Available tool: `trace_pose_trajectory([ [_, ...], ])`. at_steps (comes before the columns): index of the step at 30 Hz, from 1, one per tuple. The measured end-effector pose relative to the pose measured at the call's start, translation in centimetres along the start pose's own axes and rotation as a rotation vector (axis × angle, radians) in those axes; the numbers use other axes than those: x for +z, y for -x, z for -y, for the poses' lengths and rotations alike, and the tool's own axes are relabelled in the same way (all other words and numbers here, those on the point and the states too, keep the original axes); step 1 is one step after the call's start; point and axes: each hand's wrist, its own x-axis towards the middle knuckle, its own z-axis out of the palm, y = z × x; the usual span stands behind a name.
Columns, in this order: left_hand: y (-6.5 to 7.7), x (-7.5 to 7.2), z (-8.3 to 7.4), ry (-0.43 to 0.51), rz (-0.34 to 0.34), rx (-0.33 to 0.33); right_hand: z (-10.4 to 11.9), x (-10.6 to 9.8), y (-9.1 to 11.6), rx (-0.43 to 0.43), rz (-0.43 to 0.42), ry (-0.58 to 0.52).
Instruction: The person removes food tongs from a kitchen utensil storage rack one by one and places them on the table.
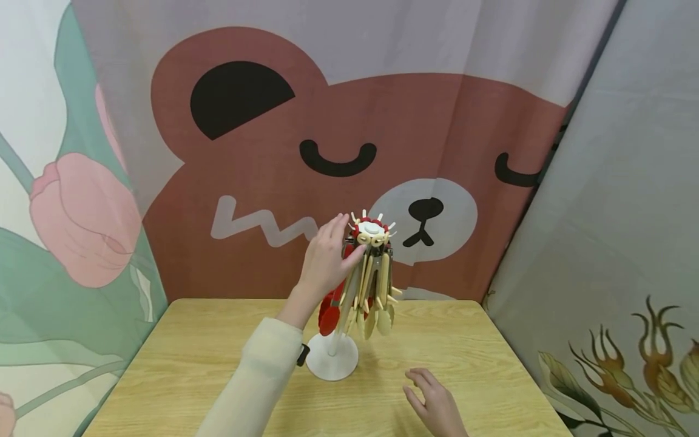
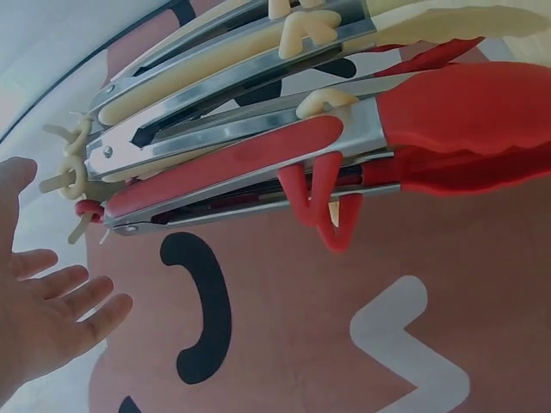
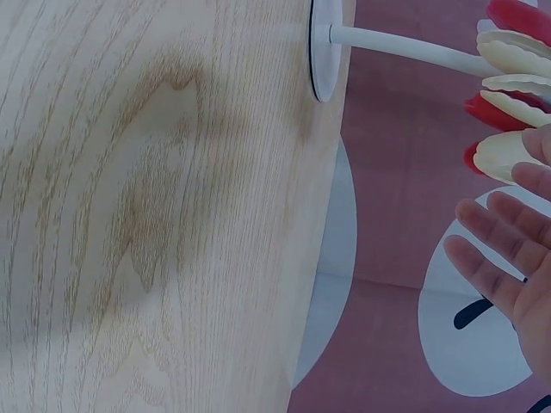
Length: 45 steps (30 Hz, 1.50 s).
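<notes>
A white display stand [image 1: 332,359] stands on the table, with several metal kitchen tongs hanging from its hooked top. Some are red tongs [image 2: 469,107], others cream tongs [image 1: 384,318], with scalloped heads pointing down. My left hand [image 1: 326,256] is raised at the left side of the stand's top, fingers extended and thumb apart. In the left wrist view its palm is bare, with the tongs' hanging loops close by. Low over the table at the front right, my right hand [image 1: 437,403] holds nothing, its fingers loosely bent.
The stand's round foot rests on a light wood table [image 1: 218,364]. Right behind the table's back edge hangs a curtain [image 1: 409,133] with a printed bear. Other printed curtains [image 1: 617,200] close in the sides.
</notes>
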Motion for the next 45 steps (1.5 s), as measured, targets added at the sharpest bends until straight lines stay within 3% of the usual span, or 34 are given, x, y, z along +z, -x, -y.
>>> trace_pose_trajectory([
  [8,-0.6,0.9,0.1,0.074,0.069,-0.107,0.0,0.1,0.1,-0.01,0.003,0.011],
  [15,-0.8,1.6,0.1,0.09,0.069,-0.113,0.0,0.1,0.2,-0.039,-0.006,0.012],
  [21,-0.8,2.1,0.1,0.121,0.086,-0.156,0.0,0.2,0.3,-0.028,-0.002,-0.004],
  [29,-1.2,2.5,-0.2,0.143,0.051,-0.173,-0.1,0.3,0.4,-0.027,0.006,-0.015],
  [45,-1.2,2.9,-0.1,0.196,0.059,-0.2,0.0,0.2,0.3,0.004,0.038,-0.021],
])
